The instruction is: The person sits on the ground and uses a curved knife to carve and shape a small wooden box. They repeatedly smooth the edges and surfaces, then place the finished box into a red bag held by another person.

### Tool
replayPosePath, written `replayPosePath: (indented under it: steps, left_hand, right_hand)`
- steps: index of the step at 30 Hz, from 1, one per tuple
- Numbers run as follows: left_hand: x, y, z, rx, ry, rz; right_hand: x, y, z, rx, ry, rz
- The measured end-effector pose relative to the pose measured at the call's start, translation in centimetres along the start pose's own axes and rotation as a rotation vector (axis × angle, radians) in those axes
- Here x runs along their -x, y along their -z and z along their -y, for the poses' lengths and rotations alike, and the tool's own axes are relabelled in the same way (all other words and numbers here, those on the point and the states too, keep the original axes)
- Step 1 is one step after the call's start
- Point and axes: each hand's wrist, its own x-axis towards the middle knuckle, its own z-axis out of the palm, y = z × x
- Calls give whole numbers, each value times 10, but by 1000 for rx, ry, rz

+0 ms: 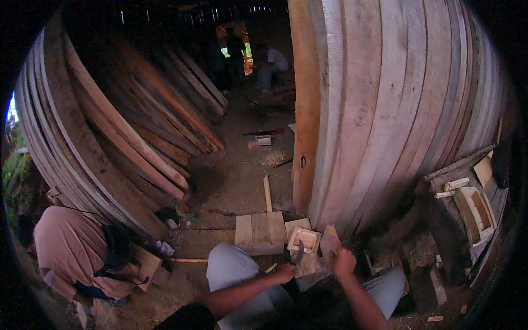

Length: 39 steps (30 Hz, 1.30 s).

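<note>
My left hand (284, 273) is closed, and a dark pointed blade (300, 253), like a knife's, rises beside its fingers; the grip itself is hard to make out. Just past the blade lies a small, shallow wooden box (304, 240) with raised rims, on pale wood pieces. My right hand (344, 262) is closed round the edge of a small wooden board (329, 240), tilted upright at the box's right side. Both hands are between my knees.
Tall planks (363, 110) lean on the right, more planks (126, 121) on the left. Flat boards (259, 230) lie ahead. Another wooden box (476, 212) rests at far right. A crouching person (71, 247) beside me has a board (146, 265); other people (272, 63) are at the back.
</note>
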Motion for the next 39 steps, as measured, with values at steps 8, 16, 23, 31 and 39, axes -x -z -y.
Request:
replayPosePath:
  steps: [8,16,23,31,39]
  left_hand:
    - [-4,-10,1,-78,21,-31]
    - [-34,-35,65,1,-109,-13]
    - [-39,-31,68,-126,-104,67]
    - [-38,-32,64,-21,-19,78]
    - [-40,-49,127,-46,-157,-28]
  right_hand:
    - [6,7,-1,57,12,22]
    - [-1,1,1,164,-22,66]
    - [8,36,22,-35,77,-49]
    - [7,31,22,-110,33,-86]
    - [8,23,41,-145,-9,59]
